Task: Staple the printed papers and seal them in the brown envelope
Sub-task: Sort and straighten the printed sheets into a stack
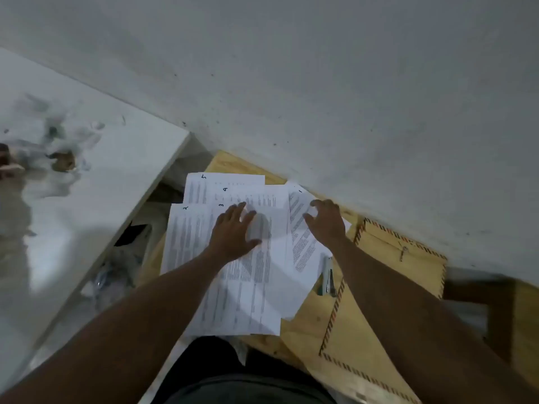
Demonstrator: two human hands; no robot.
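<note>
Because the printed papers (pixel 233 258) lie fanned loosely on the desk (pixel 309 319) left of the brown envelope (pixel 379 287), the left hand (pixel 233 231) pressing flat and right hand's (pixel 325 221) fingers spread, holding nothing, could gather them misaligned.

This looks like a plain, makeshift work corner in a bare room rather than a fitted office. A small plywood table (pixel 233 164) is pushed up against a scuffed grey-white wall (pixel 350 83), and printed sheets (pixel 262 287) and a brown envelope (pixel 402 252) lie spread on its top. Left of the table a stained white board (pixel 102 170) leans at an angle, with crumpled plastic clutter (pixel 116 272) in the gap between them.
</note>
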